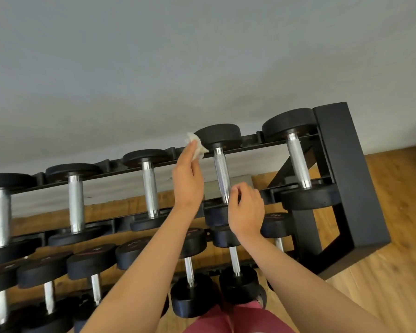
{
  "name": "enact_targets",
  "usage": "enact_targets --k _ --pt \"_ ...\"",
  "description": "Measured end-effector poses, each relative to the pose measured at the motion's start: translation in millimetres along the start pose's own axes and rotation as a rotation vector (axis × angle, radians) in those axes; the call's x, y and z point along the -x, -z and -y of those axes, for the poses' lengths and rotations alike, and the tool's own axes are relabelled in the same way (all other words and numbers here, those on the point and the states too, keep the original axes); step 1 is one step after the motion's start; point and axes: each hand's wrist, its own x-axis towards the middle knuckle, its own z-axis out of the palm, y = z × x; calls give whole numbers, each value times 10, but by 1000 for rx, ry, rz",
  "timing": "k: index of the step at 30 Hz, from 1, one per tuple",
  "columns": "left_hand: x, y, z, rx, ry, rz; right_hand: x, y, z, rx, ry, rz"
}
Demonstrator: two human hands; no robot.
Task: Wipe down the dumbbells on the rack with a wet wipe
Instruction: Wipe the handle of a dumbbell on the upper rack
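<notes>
A black two-tier rack (341, 164) carries several black-headed dumbbells with chrome handles. My left hand (189, 179) reaches up to the top tier and holds a crumpled white wet wipe (196, 146) against the left side of the far head of a dumbbell (220, 169). My right hand (246, 210) is at the near end of the same dumbbell, its fingers curled round the lower end of the chrome handle. The dumbbell's near head is mostly hidden behind my right hand.
A larger dumbbell (298, 159) sits to the right on the top tier, smaller ones (149, 186) to the left. The lower tier (190, 272) holds more dumbbells. A grey wall (202, 68) stands behind, a wooden floor (394, 272) to the right.
</notes>
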Motion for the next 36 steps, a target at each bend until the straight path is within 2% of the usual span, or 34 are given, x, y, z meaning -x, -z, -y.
enact_targets --k 4,6,9,12,14,16,18,22,26,27,29,33,36 --pt "-249 -59 128 -36 -67 19 -9 -6 12 12 28 -25" --pt "-330 -157 138 -121 -199 99 -10 -6 10 24 31 -26" --pt "-501 -349 78 -367 -437 237 -17 -10 14 41 23 -5" --pt "-523 -367 132 -403 -450 235 -11 -8 10 32 14 -6" --pt "-339 -301 219 -221 -307 147 -5 -8 9 22 8 -11" --pt "-96 -277 243 4 -4 -26 -7 -10 14 13 -2 -16" --pt "42 -314 237 106 290 -139 -10 -13 23 8 -7 -20" --pt "-57 -439 105 295 579 -155 -9 -8 30 22 -13 -14" --pt "-244 -464 -18 775 724 -94 -6 0 37 14 -6 -18" --pt "-241 -470 6 834 746 -61 -8 -1 36 15 -5 -19" --pt "-181 -496 58 779 775 -43 -10 -4 30 23 -6 -17" --pt "-62 -594 123 585 626 -101 -16 -14 29 40 -7 -12" --pt "-93 -659 135 520 625 -119 -19 -21 27 47 -6 -16"
